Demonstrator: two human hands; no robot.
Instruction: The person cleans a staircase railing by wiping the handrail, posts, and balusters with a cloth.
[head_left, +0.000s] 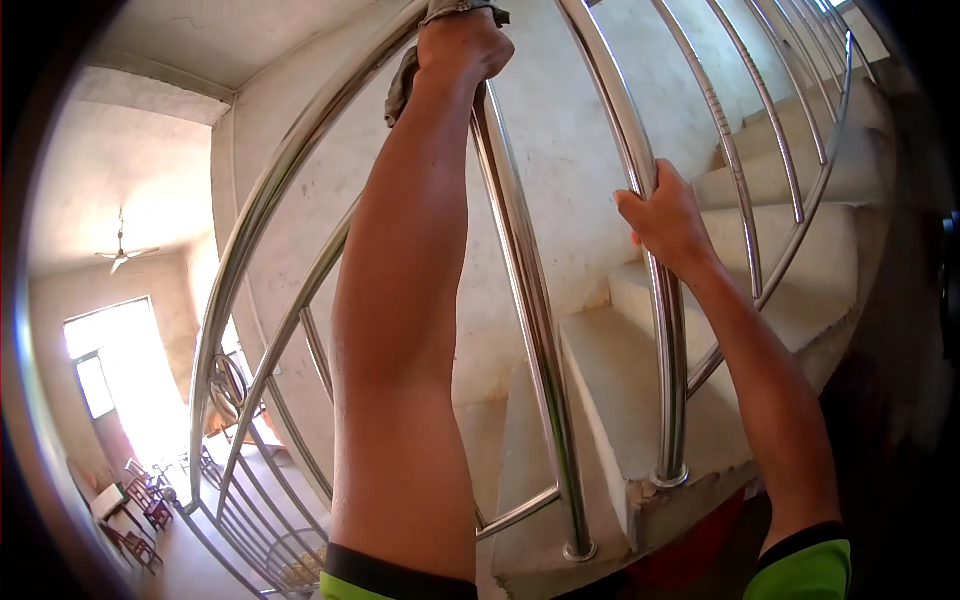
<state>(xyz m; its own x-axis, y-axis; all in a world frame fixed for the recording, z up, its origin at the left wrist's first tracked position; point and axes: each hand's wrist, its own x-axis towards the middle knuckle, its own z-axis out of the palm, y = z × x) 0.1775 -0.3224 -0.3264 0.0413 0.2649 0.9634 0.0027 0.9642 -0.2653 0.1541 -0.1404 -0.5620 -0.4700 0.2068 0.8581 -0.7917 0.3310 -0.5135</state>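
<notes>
High at the top of the view, my left hand (465, 45) is closed on a grey-brown cloth (402, 88), which lies against the curved metal handrail (265, 195). The fingers are mostly hidden behind the wrist and the cloth. My right hand (670, 222) is wrapped round a thick shiny metal post (668, 370) of the stair railing, its thumb showing on the near left side. Between my two arms stands another upright post (530, 300), which neither hand touches.
Concrete steps (780, 250) climb to the right behind the railing, with thinner bars (735, 170) along them. A lower railing (250, 530) curves down at left. Wooden chairs (145, 500) stand on the floor below, and a ceiling fan (122, 250) hangs beyond.
</notes>
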